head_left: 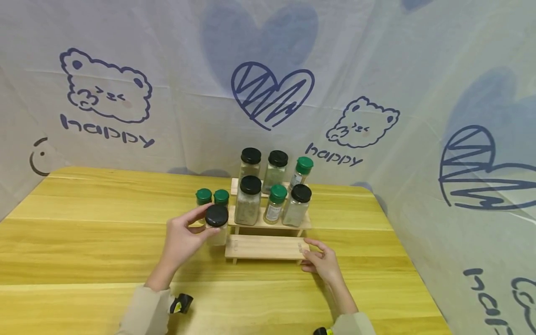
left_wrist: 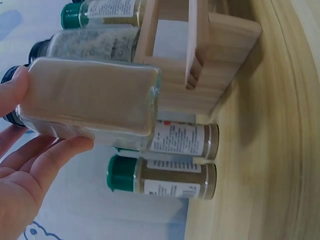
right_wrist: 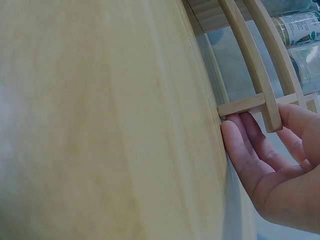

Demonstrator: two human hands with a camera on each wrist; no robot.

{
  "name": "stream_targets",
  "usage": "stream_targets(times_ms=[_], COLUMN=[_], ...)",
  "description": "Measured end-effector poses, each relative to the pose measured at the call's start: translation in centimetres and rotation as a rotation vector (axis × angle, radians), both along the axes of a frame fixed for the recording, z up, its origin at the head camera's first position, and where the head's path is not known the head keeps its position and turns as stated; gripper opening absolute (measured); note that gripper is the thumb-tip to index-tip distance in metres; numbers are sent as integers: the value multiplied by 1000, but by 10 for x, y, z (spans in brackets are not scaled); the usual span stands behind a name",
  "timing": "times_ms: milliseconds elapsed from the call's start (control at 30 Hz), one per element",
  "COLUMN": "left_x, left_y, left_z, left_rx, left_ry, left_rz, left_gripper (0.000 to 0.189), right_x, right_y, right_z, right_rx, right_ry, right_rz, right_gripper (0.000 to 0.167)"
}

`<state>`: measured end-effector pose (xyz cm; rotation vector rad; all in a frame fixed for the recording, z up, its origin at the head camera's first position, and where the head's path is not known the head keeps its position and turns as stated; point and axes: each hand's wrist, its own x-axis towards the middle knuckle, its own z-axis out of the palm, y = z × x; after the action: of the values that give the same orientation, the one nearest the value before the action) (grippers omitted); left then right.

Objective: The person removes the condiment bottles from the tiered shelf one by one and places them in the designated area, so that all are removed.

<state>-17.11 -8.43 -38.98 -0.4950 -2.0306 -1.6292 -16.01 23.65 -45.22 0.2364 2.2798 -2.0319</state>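
My left hand [head_left: 184, 239] grips a square glass spice jar [left_wrist: 90, 95] by its black lid, thumb on one side and fingers on the other. Beige powder fills the jar, which is held off the table, left of the tiered wooden rack [head_left: 264, 246]. At the rack's right end, my right hand [head_left: 324, 263] holds the lowest step, the thumb near its top and the fingers by the leg. That step bears no jars. On the middle step stand a tall black-lidded jar [head_left: 248, 204], a green-capped bottle [head_left: 274, 207] and another black-lidded jar [head_left: 296, 209].
The top step carries two black-lidded jars [head_left: 275, 172] and a green-capped bottle [head_left: 301, 172]. Two small green-capped bottles [left_wrist: 165, 177] stand on the wooden table [head_left: 83, 242] left of the rack. Behind hangs a printed cloth [head_left: 188, 93].
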Motion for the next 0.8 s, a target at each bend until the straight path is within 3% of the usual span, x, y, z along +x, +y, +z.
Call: stream_targets(times_ms=[800], left_x=[-14], left_y=[-35], left_z=[-11], left_rx=[50], left_ry=[-89], left_rz=[35], left_gripper=[48], right_x=[0], right_y=[-1], right_z=[2], right_rx=[7], right_ry=[13], right_rz=[3], right_gripper=[35])
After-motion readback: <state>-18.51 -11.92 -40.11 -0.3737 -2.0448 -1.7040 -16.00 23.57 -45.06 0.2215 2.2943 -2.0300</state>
